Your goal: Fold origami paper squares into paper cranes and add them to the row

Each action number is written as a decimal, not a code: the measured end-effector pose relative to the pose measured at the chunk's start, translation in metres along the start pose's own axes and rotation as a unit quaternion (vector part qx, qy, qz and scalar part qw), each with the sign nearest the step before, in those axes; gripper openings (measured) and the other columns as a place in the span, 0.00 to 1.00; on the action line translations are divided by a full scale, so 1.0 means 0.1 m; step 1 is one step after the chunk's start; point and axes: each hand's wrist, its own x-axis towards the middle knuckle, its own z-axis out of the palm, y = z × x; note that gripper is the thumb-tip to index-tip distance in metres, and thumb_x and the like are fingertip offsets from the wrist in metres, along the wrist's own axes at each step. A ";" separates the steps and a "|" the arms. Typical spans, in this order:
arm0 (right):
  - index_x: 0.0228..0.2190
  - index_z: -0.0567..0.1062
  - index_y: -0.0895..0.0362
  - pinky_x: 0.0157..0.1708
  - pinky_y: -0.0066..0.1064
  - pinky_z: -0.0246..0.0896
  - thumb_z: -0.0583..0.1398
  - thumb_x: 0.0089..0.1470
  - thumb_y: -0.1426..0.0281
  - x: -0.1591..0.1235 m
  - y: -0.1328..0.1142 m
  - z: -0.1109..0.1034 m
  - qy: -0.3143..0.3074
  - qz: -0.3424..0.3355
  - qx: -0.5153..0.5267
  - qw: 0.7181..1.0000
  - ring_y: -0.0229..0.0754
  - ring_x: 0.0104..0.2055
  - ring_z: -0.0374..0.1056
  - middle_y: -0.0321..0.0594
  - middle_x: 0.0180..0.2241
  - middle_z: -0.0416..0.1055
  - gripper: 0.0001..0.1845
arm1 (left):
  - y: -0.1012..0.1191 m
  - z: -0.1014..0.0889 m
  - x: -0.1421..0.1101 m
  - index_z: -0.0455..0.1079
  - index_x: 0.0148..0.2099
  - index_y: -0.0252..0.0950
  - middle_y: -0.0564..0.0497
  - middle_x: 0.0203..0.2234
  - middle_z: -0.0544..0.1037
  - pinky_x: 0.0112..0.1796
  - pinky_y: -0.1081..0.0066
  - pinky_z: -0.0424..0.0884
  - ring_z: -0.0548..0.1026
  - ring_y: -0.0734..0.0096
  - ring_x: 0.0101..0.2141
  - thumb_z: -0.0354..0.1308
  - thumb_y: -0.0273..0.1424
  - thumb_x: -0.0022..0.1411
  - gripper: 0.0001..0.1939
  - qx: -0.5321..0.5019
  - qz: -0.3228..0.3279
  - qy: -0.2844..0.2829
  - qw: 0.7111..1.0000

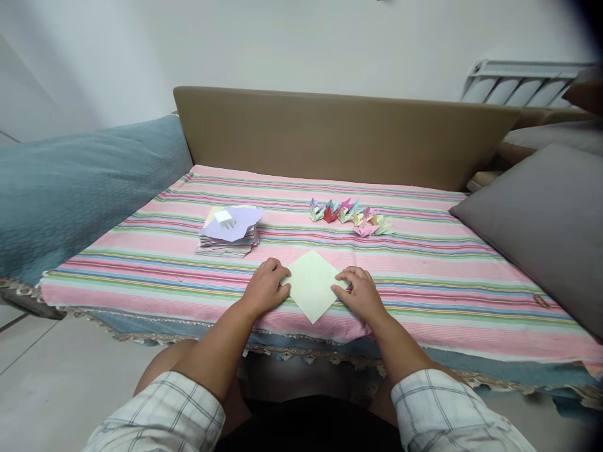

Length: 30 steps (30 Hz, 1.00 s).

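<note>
A pale green square of paper lies flat on the striped cloth, turned so one corner points toward me. My left hand grips its left corner between thumb and fingers. At the opposite corner, my right hand pinches the paper in the same way. Beyond the sheet sit several folded paper cranes in pink, red, blue, yellow and green, grouped close together. To the left is a stack of paper sheets, topped by a lilac sheet with a small white block-like object on it.
The pink striped cloth covers a sofa seat with a brown backrest. A blue-covered armrest bounds the left side. Grey cushions lean at the right, and a white radiator is on the wall behind.
</note>
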 end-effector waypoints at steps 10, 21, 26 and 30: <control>0.41 0.74 0.53 0.53 0.47 0.53 0.59 0.50 0.63 0.00 0.02 -0.09 -0.065 -0.073 -0.005 0.995 0.50 0.54 0.56 0.45 0.53 0.63 0.16 | -0.08 -0.06 -0.04 0.66 0.54 0.42 0.46 0.40 0.65 0.45 0.60 0.61 0.64 0.55 0.43 0.64 0.55 0.37 0.43 0.034 0.019 -0.081 0.996; 0.53 0.66 0.53 0.54 0.49 0.50 0.65 0.40 0.56 -0.04 0.05 -0.17 -0.153 -0.111 -0.011 0.982 0.53 0.58 0.54 0.48 0.57 0.60 0.37 | -0.13 -0.04 0.03 0.74 0.44 0.42 0.47 0.32 0.69 0.38 0.65 0.63 0.67 0.62 0.36 0.58 0.41 0.56 0.15 0.037 0.037 -0.039 0.998; 0.50 0.69 0.53 0.53 0.46 0.54 0.59 0.49 0.63 -0.01 0.07 -0.13 -0.104 -0.117 0.003 0.988 0.48 0.55 0.59 0.46 0.53 0.65 0.24 | -0.17 0.01 0.04 0.75 0.40 0.41 0.46 0.33 0.69 0.38 0.65 0.64 0.68 0.64 0.36 0.53 0.34 0.60 0.11 0.017 0.024 -0.002 1.000; 0.46 0.72 0.55 0.50 0.43 0.58 0.57 0.51 0.66 0.02 0.08 -0.08 -0.062 -0.092 0.010 0.994 0.47 0.50 0.63 0.44 0.47 0.71 0.19 | -0.17 0.03 0.03 0.75 0.38 0.39 0.48 0.33 0.68 0.38 0.67 0.66 0.69 0.66 0.36 0.52 0.34 0.60 0.10 -0.012 0.015 0.021 1.000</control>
